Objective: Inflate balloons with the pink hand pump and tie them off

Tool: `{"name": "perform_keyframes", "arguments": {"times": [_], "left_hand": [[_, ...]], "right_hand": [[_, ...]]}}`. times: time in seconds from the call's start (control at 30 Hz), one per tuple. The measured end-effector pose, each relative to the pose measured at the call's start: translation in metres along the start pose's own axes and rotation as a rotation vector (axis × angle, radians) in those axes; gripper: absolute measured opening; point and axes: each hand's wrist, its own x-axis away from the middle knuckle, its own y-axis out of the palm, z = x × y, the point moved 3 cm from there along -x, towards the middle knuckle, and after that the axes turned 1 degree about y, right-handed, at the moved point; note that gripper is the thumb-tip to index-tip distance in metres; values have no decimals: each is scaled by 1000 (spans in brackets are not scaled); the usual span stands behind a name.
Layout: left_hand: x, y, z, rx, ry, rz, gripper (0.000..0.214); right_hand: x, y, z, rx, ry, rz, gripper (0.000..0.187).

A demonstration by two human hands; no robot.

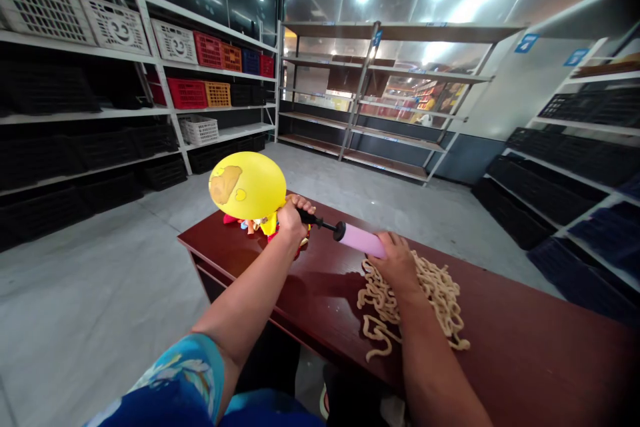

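Note:
A yellow inflated balloon [255,184] with a brown printed figure sits at the left end of a hand balloon pump. My left hand [293,217] is closed around the pump's black end, right beside the balloon's neck, which the fingers hide. Between my hands a short black rod [327,224] shows, running into the pump's pink barrel [360,240]. Wrapped round the far end of that barrel is my right hand [395,259]. Under and beside the right forearm lies a pile of beige cord [435,290]. Loose colourful balloons [270,224] lie on the table behind my left hand.
The dark red table [510,327] stretches across in front of me. Shelves with plastic crates [187,92] stand on the left, and a metal rack [355,100] stands at the back. Dark crates [545,180] fill the right side. Grey floor surrounds the table.

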Motion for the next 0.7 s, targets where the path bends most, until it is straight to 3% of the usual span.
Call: {"name": "perform_keyframes", "arguments": {"times": [0.2,0.3,0.53,0.7], "left_hand": [[13,3,-22,-66,-31,-10,22],[9,5,-11,-68,-25,-1,22],[-13,6,35,-28,18,16,21],[-9,-1,28,-14,46,23,22]], "right_hand": [[0,5,-13,-78,-94,18,34],[1,5,-2,-48,-37,14,35],[7,7,32,12,124,21,37],[6,13,27,34,66,-9,33]]}}
